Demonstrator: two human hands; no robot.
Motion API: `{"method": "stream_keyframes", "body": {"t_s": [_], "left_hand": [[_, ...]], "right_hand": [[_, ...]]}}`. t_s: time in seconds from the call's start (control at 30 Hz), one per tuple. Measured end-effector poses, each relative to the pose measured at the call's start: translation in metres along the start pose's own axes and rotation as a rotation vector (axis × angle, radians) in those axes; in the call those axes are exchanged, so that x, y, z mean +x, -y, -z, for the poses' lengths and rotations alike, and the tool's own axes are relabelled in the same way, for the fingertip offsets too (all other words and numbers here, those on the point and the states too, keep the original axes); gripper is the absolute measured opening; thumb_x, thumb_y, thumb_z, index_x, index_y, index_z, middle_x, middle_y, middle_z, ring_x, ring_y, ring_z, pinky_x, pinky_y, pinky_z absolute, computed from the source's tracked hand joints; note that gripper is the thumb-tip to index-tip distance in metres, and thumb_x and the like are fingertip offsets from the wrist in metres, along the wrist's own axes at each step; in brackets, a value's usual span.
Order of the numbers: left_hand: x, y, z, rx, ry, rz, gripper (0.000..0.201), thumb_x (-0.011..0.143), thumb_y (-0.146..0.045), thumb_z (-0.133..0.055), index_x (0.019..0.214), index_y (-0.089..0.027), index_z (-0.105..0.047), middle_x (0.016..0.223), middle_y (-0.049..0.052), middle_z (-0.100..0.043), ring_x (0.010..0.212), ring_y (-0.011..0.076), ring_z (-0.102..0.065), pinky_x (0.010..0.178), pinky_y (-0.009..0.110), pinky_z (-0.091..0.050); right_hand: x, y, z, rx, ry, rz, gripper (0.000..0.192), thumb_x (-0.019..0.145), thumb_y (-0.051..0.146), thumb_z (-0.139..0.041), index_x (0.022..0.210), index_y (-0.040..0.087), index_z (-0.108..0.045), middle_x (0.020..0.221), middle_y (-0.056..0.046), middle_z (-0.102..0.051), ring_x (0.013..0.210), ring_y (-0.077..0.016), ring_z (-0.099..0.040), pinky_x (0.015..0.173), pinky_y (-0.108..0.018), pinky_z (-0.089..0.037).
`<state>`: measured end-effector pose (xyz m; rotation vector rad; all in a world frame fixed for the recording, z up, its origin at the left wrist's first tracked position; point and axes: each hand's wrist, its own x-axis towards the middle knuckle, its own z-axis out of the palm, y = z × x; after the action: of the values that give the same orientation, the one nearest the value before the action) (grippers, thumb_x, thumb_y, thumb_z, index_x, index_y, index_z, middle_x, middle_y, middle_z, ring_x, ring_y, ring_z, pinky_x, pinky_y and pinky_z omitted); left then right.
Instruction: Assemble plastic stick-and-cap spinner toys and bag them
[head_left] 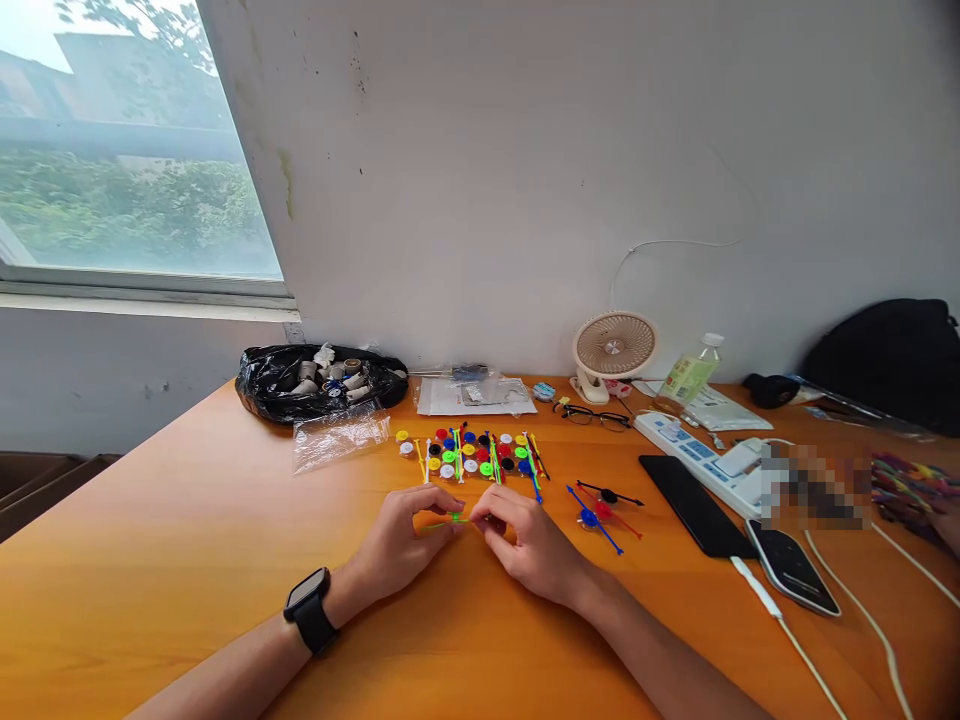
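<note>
A thin green piece (457, 517) is pinched between the thumb and index finger of the left hand (401, 535). The fingertips of the right hand (529, 540) are set narrowly together beside it; whether they are closed on it cannot be told, as the contact is partly hidden. The piece is located on the near side of the coloured discs (470, 466), which are laid in rows with thin arrows (493, 460). Right of the discs, three spinners (590, 518) are grouped. Behind the discs, a white packet (439, 398) is placed.
</note>
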<state>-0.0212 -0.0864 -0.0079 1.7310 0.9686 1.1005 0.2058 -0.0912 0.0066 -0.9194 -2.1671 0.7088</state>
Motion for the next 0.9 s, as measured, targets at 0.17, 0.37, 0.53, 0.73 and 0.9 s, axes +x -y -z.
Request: {"method": "stream_keyframes", "body": {"t_s": [0.17, 0.37, 0.53, 0.73, 0.9], "left_hand": [[0.001, 0.000, 0.003, 0.100, -0.015, 0.000, 0.011, 0.084, -0.031, -0.080, 0.092, -0.023, -0.080, 0.095, 0.008, -0.078, 0.085, 0.0245, -0.068, 0.083, 0.033, -0.052], [0.001, -0.006, 0.003, 0.004, -0.017, 0.006, 0.012, 0.082, -0.030, -0.081, 0.090, -0.021, -0.080, 0.092, 0.008, -0.076, 0.086, 0.0238, -0.067, 0.085, 0.032, -0.052], [0.002, -0.014, 0.002, -0.234, 0.095, 0.153, 0.030, 0.087, -0.042, -0.078, 0.106, -0.019, -0.076, 0.100, 0.009, -0.075, 0.088, 0.0216, -0.068, 0.081, 0.029, -0.052], [0.007, -0.019, 0.007, -0.467, 0.210, 0.244, 0.031, 0.084, -0.041, -0.082, 0.103, -0.018, -0.073, 0.097, 0.006, -0.071, 0.083, 0.0167, -0.063, 0.075, 0.026, -0.050], [0.006, -0.011, 0.005, -0.527, 0.233, 0.277, 0.032, 0.083, -0.038, -0.084, 0.106, -0.018, -0.075, 0.097, 0.005, -0.069, 0.083, 0.0150, -0.064, 0.082, 0.029, -0.052]], "right_hand": [[0.000, 0.002, 0.001, -0.017, -0.001, 0.010, 0.020, 0.099, 0.012, -0.051, 0.099, 0.023, -0.068, 0.095, -0.005, -0.065, 0.085, -0.0184, -0.061, 0.076, -0.030, -0.047], [0.001, 0.005, 0.003, 0.039, -0.006, 0.001, 0.017, 0.103, 0.019, -0.051, 0.100, 0.024, -0.068, 0.095, -0.005, -0.066, 0.085, -0.0192, -0.062, 0.079, -0.032, -0.049], [0.004, 0.006, 0.006, 0.094, -0.070, 0.000, 0.017, 0.104, 0.024, -0.052, 0.096, 0.024, -0.068, 0.095, -0.005, -0.065, 0.090, -0.0205, -0.062, 0.085, -0.034, -0.049], [0.007, 0.004, 0.010, 0.176, -0.097, -0.064, 0.016, 0.102, 0.028, -0.056, 0.093, 0.022, -0.068, 0.095, -0.005, -0.065, 0.091, -0.0206, -0.062, 0.086, -0.034, -0.051], [0.005, 0.003, 0.010, 0.112, -0.179, -0.047, 0.026, 0.102, 0.034, -0.057, 0.126, 0.028, -0.062, 0.118, -0.008, -0.062, 0.105, -0.0230, -0.059, 0.095, -0.038, -0.049]]}}
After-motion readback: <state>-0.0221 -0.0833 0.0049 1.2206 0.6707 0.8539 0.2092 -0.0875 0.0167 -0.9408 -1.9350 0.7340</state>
